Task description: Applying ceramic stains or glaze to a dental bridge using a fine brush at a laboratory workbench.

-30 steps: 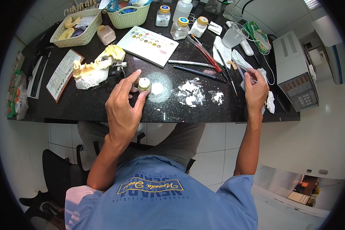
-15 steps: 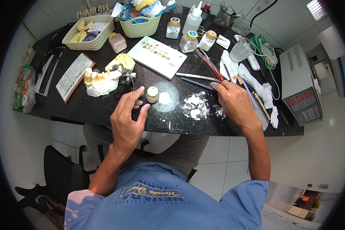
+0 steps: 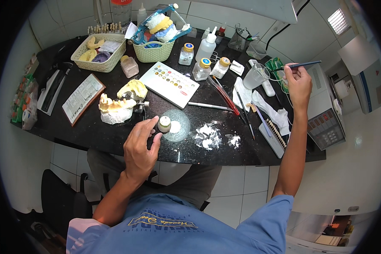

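Observation:
My left hand rests on the black counter with fingers loosely curved and apart, beside a small white-lidded jar; whether a fingertip touches it I cannot tell. My right hand is raised at the right, closed on a dark slim pen-like tool, near a clear cup. White powdery scraps lie right of the jar. A yellow-and-white dental model on an articulator stands left. Behind the jar lie a palette with coloured dots and a silver stick.
Two woven baskets, several bottles and jars line the back. Brushes, white tissues and a shade guide lie right. A machine is at the right end, a framed card at left.
My right hand reached down to the dark tool among the brushes, and has since lifted it up toward the back right. The view has shifted; my left hand stays beside the jar.

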`<state>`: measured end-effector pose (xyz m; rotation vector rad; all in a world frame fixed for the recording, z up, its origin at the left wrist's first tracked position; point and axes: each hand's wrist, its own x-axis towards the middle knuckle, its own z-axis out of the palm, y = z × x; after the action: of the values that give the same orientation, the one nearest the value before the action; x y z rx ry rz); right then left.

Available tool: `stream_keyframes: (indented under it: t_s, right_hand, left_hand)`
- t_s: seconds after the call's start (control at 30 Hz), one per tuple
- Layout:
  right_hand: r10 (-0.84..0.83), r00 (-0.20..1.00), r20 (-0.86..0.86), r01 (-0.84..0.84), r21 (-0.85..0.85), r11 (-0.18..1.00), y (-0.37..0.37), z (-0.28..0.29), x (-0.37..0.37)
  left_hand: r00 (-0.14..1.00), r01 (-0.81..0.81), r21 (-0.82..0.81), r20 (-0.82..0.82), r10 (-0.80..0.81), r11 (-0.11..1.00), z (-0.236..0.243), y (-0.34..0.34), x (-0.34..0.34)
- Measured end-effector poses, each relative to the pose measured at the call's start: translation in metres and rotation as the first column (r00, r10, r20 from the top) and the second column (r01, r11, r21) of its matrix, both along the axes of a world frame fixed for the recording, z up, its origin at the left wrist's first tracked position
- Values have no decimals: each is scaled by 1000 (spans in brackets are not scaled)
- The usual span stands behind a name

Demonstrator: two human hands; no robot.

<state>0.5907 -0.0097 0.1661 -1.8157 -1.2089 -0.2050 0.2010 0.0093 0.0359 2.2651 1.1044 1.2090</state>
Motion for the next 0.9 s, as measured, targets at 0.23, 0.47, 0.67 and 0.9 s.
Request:
stream_keyframes:
  t_s: [0.23,0.47,0.67,0.9]
  right_hand:
    - [-46,967,251,121,-291,949,28,-24,24]
    - [138,990,42,-141,77,987,-11,-32,-29]
    - [107,994,-22,-109,-150,983,-17,-81,-76]
    - [107,994,4,-104,-227,968,-21,-92,-74]
  left_hand:
    - [1000,-8,6,9,8,1000,1,1,1]
    - [999,7,40,42,-8,999,-1,3,-5]
    - [999,-1,76,48,-3,997,-2,1,-7]
    - [998,-13,116,61,6,993,-5,0,-10]
